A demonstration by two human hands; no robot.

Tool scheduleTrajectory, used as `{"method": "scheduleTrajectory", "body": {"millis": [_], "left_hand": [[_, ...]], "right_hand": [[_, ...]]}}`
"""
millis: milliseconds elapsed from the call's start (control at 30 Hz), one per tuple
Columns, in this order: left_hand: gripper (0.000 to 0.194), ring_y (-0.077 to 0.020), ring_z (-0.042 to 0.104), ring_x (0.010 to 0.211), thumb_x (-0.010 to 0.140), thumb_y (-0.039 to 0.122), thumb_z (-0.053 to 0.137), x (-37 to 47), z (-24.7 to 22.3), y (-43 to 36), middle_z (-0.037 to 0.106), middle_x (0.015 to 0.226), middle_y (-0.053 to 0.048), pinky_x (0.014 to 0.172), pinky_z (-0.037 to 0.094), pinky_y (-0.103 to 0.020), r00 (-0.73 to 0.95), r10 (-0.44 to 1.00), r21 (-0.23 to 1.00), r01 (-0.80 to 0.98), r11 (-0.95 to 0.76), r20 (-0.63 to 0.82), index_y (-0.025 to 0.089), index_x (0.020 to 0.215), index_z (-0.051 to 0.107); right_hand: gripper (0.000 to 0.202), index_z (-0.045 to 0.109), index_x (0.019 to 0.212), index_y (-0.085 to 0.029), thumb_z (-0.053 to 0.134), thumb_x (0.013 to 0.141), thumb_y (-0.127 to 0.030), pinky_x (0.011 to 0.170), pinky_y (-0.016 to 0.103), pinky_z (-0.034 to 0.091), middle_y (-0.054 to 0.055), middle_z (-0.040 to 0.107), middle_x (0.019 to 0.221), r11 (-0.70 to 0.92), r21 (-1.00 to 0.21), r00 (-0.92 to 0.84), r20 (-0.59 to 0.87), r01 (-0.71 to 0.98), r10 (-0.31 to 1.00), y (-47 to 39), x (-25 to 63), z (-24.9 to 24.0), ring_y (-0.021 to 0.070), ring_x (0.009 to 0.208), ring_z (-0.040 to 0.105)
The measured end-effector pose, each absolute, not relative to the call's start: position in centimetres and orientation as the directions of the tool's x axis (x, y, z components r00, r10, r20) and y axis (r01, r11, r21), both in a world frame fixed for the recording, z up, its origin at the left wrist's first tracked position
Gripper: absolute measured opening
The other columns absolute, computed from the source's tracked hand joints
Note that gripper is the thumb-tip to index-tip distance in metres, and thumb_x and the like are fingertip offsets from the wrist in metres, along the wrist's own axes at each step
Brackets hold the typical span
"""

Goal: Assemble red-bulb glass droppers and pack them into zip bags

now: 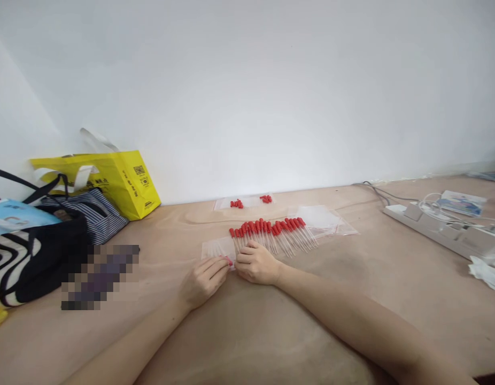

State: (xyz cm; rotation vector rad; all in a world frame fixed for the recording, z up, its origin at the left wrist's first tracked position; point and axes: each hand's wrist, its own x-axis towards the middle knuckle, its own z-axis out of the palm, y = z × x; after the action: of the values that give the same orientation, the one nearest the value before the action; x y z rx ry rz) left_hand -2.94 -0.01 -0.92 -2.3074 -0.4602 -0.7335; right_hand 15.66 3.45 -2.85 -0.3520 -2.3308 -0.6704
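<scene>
My left hand [206,275] is closed in a pinch at the near edge of a small clear plastic bag [209,248]. A red rubber bulb [229,261] peeks out at its fingertips. Close against it, my right hand [257,263] is curled at the bag's right side; whatever its fingers hold is hidden. Thin clear tubes show faintly inside the bag. Just beyond my hands, several droppers [289,235] with red bulbs lie side by side in a row, bulbs pointing away from me.
Flat clear bags [319,219] lie behind the row's right end. Another bag [247,202] with red bulbs lies by the wall. Left stand a yellow bag [139,184] and a black striped bag [43,256], near a pixelated object [103,275]. A power strip [427,227] lies right.
</scene>
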Motion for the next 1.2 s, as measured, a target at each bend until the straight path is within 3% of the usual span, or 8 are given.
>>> {"method": "scheduleTrajectory", "body": {"millis": [433, 600, 733, 833, 900, 1000, 1100, 1200], "left_hand": [[0.015, -0.0178, 0.063, 0.074, 0.081, 0.004, 0.046, -4.5, -1.0, -0.1, 0.067, 0.078, -0.009, 0.072, 0.051, -0.031, 0.813, 0.072, -0.609, 0.488, -0.625, 0.577, 0.009, 0.082, 0.06], [0.026, -0.0198, 0.061, 0.081, 0.084, 0.006, 0.036, -7.9, -1.6, -0.2, 0.066, 0.084, -0.01, 0.076, 0.048, -0.034, 0.807, 0.171, -0.615, 0.55, -0.565, 0.565, 0.011, 0.087, 0.061], [0.029, -0.0211, 0.061, 0.075, 0.086, 0.011, 0.033, -9.5, -1.4, -0.3, 0.066, 0.081, -0.011, 0.071, 0.048, -0.035, 0.79, 0.25, -0.588, 0.591, -0.552, 0.56, 0.013, 0.084, 0.062], [0.027, -0.0181, 0.06, 0.063, 0.087, 0.019, 0.039, -9.5, -0.5, -0.7, 0.064, 0.069, -0.006, 0.062, 0.047, -0.031, 0.769, 0.296, -0.518, 0.612, -0.598, 0.567, 0.016, 0.07, 0.06], [0.024, -0.0172, 0.059, 0.065, 0.085, 0.024, 0.042, -8.9, 0.2, -1.0, 0.063, 0.069, -0.005, 0.063, 0.047, -0.029, 0.73, 0.367, -0.406, 0.645, -0.647, 0.576, 0.017, 0.067, 0.057], [0.022, -0.021, 0.058, 0.085, 0.082, 0.029, 0.043, -7.1, 0.7, -1.4, 0.062, 0.09, -0.01, 0.074, 0.047, -0.032, 0.624, 0.524, -0.199, 0.732, -0.651, 0.58, 0.013, 0.089, 0.057], [0.035, -0.0218, 0.054, 0.101, 0.083, 0.03, 0.041, -5.3, 0.2, -1.1, 0.057, 0.112, -0.01, 0.083, 0.046, -0.033, 0.627, 0.603, -0.148, 0.744, -0.651, 0.493, 0.016, 0.115, 0.049], [0.038, -0.0212, 0.05, 0.109, 0.086, 0.03, 0.039, -5.1, -0.6, 0.1, 0.052, 0.122, -0.007, 0.087, 0.045, -0.035, 0.665, 0.649, -0.142, 0.731, -0.668, 0.37, 0.021, 0.123, 0.044]], "right_hand": [[0.023, 0.05, 0.061, -0.016, 0.039, 0.081, -0.011, 0.06, 0.03, 0.019, -0.001, 0.049, 0.059, 0.838, 0.341, -0.717, 0.692, 0.426, 0.083, 3.3, 15.2, -2.7, 0.011, 0.063, 0.036], [0.018, 0.05, 0.06, -0.015, 0.042, 0.076, -0.01, 0.063, 0.03, 0.02, 0.0, 0.051, 0.061, 0.839, 0.297, -0.733, 0.66, 0.457, 0.165, 3.6, 15.2, -2.9, 0.0111, 0.065, 0.037], [0.018, 0.052, 0.06, -0.016, 0.044, 0.075, -0.01, 0.063, 0.03, 0.02, 0.0, 0.052, 0.061, 0.838, 0.274, -0.729, 0.655, 0.472, 0.197, 3.8, 15.0, -3.1, 0.0116, 0.065, 0.039], [0.021, 0.055, 0.061, -0.017, 0.045, 0.08, -0.018, 0.063, 0.03, 0.02, 0.0, 0.054, 0.061, 0.829, 0.199, -0.693, 0.666, 0.522, 0.276, 3.7, 15.2, -3.2, 0.0122, 0.067, 0.04], [0.023, 0.058, 0.065, -0.019, 0.048, 0.082, -0.03, 0.064, 0.03, 0.02, 0.0, 0.057, 0.066, 0.826, 0.131, -0.667, 0.664, 0.549, 0.338, 3.4, 15.7, -3.3, 0.0131, 0.07, 0.042], [0.027, 0.061, 0.077, -0.02, 0.05, 0.079, -0.045, 0.066, 0.029, 0.023, 0.002, 0.059, 0.076, 0.834, 0.049, -0.647, 0.656, 0.55, 0.388, 2.4, 16.9, -3.2, 0.0144, 0.074, 0.043], [0.021, 0.061, 0.08, -0.018, 0.05, 0.081, -0.037, 0.067, 0.029, 0.026, 0.002, 0.058, 0.074, 0.844, 0.012, -0.648, 0.646, 0.537, 0.403, 1.3, 18.5, -3.1, 0.0142, 0.073, 0.044], [0.019, 0.062, 0.075, -0.018, 0.048, 0.082, -0.028, 0.066, 0.029, 0.027, 0.002, 0.057, 0.067, 0.839, -0.009, -0.629, 0.658, 0.544, 0.415, 0.7, 20.6, -3.2, 0.014, 0.069, 0.044]]}}
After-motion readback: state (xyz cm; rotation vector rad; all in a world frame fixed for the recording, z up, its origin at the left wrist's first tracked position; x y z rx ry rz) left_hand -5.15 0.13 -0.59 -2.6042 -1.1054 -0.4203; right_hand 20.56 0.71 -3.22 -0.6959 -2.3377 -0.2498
